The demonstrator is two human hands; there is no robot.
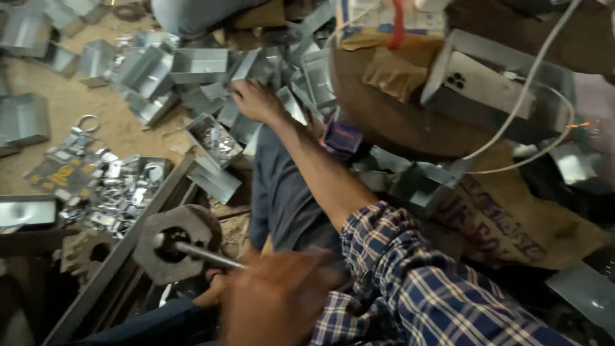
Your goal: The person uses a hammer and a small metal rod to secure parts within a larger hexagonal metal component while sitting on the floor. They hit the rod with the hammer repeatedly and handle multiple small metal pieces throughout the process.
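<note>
Right hand (253,99) among metal boxes (198,64), sack (512,218) beside

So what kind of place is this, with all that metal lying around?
Most likely a small metal fabrication workshop. Folded sheet-metal boxes lie piled on a dusty floor, small stamped metal parts are heaped nearby, and a heavy hand press wheel sits by the hands. The right hand reaches into the boxes.

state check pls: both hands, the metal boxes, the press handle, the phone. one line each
right hand: reaching out, resting on the pile of metal boxes, grip not clear
left hand: blurred, close to camera, near the metal rod
metal boxes: open-topped, heaped loosely, tilted all ways
metal rod: stuck through the round hub
round hub: mounted on the frame, upright
phone: lying in a metal box, white cable plugged in
</note>
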